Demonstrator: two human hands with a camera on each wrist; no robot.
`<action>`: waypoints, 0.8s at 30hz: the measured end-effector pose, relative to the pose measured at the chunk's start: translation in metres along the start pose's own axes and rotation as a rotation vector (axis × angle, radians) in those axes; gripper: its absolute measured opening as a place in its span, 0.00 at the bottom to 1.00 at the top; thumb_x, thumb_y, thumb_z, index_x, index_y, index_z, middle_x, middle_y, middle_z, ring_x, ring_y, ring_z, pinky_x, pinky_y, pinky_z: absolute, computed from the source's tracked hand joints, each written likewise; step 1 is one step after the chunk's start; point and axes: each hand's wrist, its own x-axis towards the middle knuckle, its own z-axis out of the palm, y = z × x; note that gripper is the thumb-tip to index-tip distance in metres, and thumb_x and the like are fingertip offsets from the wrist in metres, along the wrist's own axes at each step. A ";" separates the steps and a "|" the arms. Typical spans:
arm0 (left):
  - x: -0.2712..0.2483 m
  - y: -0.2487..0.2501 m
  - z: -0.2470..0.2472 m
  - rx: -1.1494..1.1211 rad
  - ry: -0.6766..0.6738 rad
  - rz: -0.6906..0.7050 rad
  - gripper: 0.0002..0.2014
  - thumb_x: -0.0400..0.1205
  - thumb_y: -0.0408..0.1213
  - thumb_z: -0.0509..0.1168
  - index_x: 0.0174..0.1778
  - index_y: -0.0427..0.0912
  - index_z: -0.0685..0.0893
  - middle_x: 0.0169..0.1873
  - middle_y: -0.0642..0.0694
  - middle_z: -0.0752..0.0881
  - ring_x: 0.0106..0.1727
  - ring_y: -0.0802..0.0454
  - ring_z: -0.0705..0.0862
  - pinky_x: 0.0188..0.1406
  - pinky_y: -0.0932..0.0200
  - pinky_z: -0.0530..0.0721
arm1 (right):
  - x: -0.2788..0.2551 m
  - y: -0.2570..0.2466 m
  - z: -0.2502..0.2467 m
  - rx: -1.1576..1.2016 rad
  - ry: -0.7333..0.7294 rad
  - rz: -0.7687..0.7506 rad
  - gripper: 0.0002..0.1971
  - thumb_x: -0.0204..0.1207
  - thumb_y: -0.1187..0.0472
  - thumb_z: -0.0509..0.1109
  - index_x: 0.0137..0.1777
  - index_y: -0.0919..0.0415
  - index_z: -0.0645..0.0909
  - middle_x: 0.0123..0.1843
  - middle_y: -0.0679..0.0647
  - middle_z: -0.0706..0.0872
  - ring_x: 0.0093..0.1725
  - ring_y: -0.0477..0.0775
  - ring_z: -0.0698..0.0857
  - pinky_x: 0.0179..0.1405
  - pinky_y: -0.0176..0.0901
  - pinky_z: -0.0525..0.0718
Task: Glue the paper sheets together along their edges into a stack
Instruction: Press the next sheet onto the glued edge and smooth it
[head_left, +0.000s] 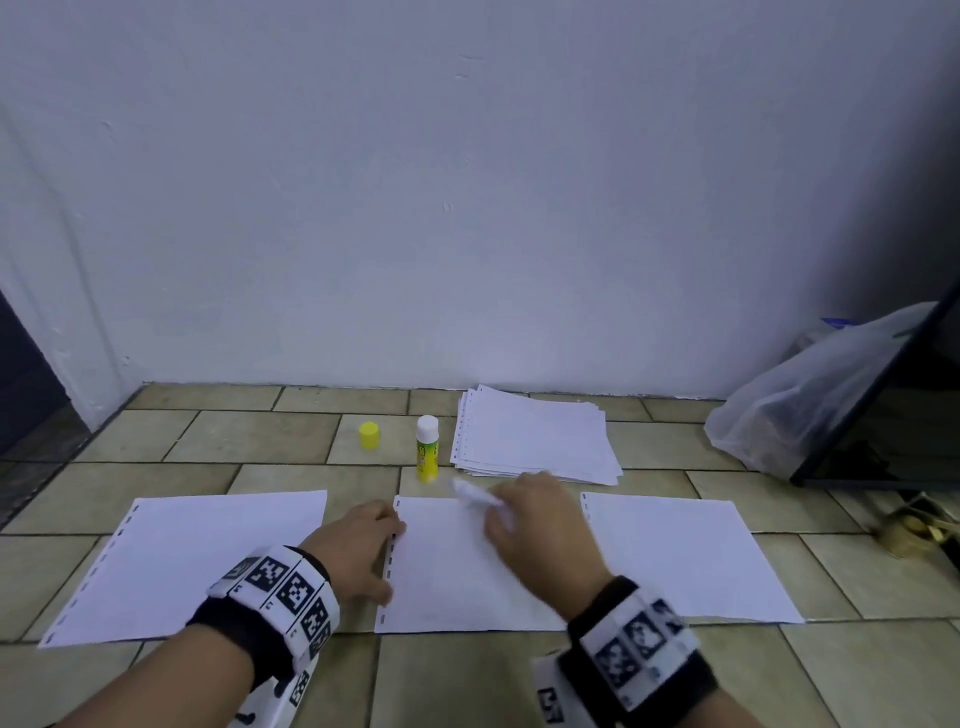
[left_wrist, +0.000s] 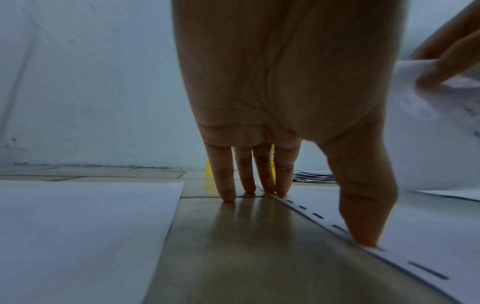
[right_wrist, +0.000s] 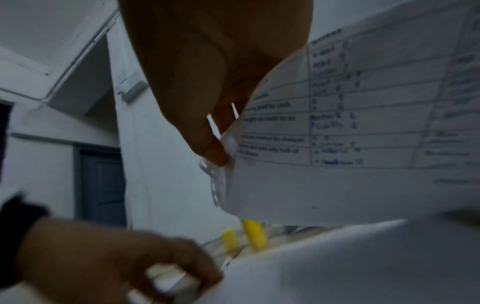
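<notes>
While the left hand (head_left: 358, 551) presses straight fingers on the middle sheet's (head_left: 447, 577) punched edge, the right hand (head_left: 535, 525) pinches a lifted sheet (right_wrist: 350, 133) above it.

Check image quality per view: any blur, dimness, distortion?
Head view: evenly lit, right hand and its sheet corner motion-blurred, wide-angle bend at the edges. Left wrist view: dim, left hand backlit, floor tiles reflect its fingers. Right wrist view: dark, smeared, printed sheet barely legible.
</notes>
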 end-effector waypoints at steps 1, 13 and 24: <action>-0.001 0.000 0.000 -0.001 0.003 -0.003 0.42 0.75 0.50 0.73 0.82 0.46 0.61 0.78 0.52 0.61 0.77 0.54 0.66 0.73 0.59 0.71 | 0.003 -0.011 0.011 -0.025 -0.082 0.021 0.22 0.78 0.52 0.50 0.52 0.62 0.84 0.48 0.58 0.84 0.53 0.58 0.79 0.44 0.43 0.70; -0.005 -0.002 0.003 0.033 0.078 -0.063 0.34 0.74 0.51 0.73 0.76 0.52 0.70 0.72 0.53 0.75 0.71 0.54 0.74 0.70 0.58 0.73 | 0.021 -0.029 0.051 -0.035 -0.492 0.113 0.18 0.80 0.55 0.64 0.66 0.63 0.78 0.64 0.61 0.81 0.64 0.60 0.79 0.62 0.48 0.78; -0.008 -0.003 0.004 0.033 0.085 -0.089 0.32 0.74 0.55 0.73 0.74 0.51 0.76 0.72 0.55 0.73 0.69 0.55 0.75 0.68 0.60 0.75 | 0.022 -0.031 0.056 -0.011 -0.504 0.094 0.18 0.81 0.55 0.63 0.69 0.59 0.77 0.67 0.59 0.80 0.65 0.59 0.79 0.65 0.49 0.78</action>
